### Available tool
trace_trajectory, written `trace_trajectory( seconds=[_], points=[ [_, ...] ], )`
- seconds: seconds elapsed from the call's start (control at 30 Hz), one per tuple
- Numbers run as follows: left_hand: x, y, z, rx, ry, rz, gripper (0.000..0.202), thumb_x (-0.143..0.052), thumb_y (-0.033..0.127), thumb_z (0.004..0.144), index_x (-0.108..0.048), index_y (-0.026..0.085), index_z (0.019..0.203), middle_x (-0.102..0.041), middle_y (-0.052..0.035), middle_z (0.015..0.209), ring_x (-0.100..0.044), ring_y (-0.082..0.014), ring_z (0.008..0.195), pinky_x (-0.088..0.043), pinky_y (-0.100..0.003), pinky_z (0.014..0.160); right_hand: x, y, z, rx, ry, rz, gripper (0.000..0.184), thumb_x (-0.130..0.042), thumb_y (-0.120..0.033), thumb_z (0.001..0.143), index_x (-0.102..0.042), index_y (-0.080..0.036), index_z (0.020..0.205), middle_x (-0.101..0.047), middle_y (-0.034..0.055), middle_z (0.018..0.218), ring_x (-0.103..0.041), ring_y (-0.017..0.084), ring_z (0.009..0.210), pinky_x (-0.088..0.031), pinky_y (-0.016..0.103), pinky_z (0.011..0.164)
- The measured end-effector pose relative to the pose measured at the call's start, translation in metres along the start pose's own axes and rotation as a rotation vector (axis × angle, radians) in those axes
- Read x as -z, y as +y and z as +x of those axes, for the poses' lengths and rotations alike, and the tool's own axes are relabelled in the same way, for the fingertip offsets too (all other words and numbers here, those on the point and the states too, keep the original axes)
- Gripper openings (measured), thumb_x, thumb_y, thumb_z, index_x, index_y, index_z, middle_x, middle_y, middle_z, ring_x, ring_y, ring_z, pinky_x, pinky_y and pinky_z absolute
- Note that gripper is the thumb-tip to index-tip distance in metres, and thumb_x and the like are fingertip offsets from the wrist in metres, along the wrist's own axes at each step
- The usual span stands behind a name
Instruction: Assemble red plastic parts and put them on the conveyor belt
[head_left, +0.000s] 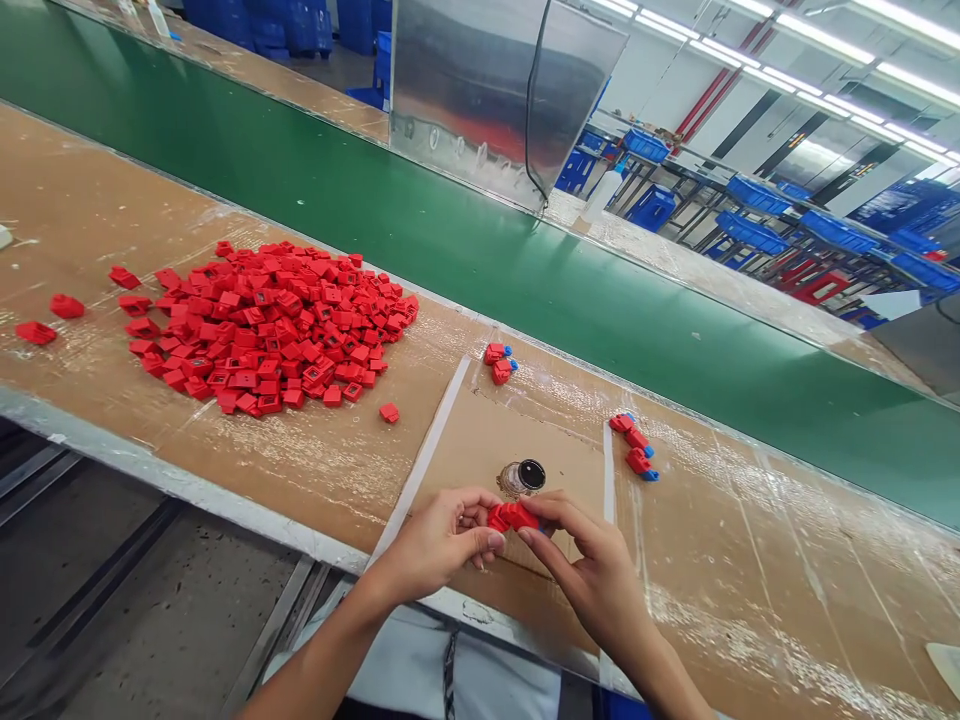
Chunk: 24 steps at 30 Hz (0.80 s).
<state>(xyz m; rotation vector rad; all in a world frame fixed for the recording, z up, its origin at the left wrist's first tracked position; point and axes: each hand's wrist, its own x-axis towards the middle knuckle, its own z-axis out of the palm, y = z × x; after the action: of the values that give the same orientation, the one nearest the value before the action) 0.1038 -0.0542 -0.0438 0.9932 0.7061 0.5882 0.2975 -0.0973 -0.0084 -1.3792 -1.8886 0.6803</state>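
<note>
My left hand [439, 545] pinches a small red plastic block [498, 517] between thumb and fingers. Against it, my right hand [600, 570] grips another red block [523, 515], with a bit of blue showing at its right end. The two blocks touch or nearly touch; fingers hide how they meet. Just beyond my fingers, a small round container with a dark top [532, 474] stands on a cardboard sheet [540, 425]. Farther off sit two red blocks with blue ends [501, 372], and to the right lie three more such blocks [638, 459].
A large heap of red blocks [277, 325] covers the bench on the left, with a few strays around it. A green conveyor belt [450, 225] runs along the far side. Behind it rises a metal panel [487, 100] with a hanging black cable [531, 110].
</note>
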Motion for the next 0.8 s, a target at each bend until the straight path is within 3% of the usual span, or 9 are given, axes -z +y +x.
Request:
trace_trajectory(
  seconds=[0.23, 0.53, 0.8],
  points=[
    [0.001, -0.002, -0.003, -0.006, -0.039, 0.054, 0.017, -0.063, 0.026, 0.084, -0.065, 0.015, 0.096, -0.061, 0.0000, 0.075, -0.054, -0.0111, 0.064, -0.045, -0.023, 0.062, 0.000, -0.003, -0.001, 0.063, -0.086, -0.067, 0.013, -0.056, -0.017, 0.098, -0.064, -0.022, 0.106, -0.062, 0.0037, 0.100, -0.061, 0.014, 0.089, -0.049, 0.023, 0.077],
    [0.001, 0.002, -0.005, 0.042, -0.089, 0.178, 0.012, -0.056, 0.024, 0.086, -0.065, 0.016, 0.089, -0.056, 0.0010, 0.071, -0.054, -0.0129, 0.064, -0.047, -0.024, 0.061, -0.010, -0.007, -0.010, 0.091, -0.092, -0.141, 0.015, -0.048, -0.013, 0.100, -0.060, -0.020, 0.104, -0.060, 0.0061, 0.096, -0.059, 0.016, 0.083, -0.048, 0.024, 0.071],
    [0.002, 0.005, -0.007, 0.057, -0.086, 0.250, 0.018, -0.054, 0.023, 0.086, -0.066, 0.015, 0.097, -0.058, 0.0002, 0.073, -0.055, -0.0120, 0.063, -0.050, -0.024, 0.061, -0.018, -0.004, -0.019, 0.057, -0.070, -0.190, 0.018, -0.043, -0.014, 0.100, -0.058, -0.021, 0.097, -0.060, 0.0071, 0.094, -0.058, 0.019, 0.081, -0.048, 0.028, 0.069]
  ],
)
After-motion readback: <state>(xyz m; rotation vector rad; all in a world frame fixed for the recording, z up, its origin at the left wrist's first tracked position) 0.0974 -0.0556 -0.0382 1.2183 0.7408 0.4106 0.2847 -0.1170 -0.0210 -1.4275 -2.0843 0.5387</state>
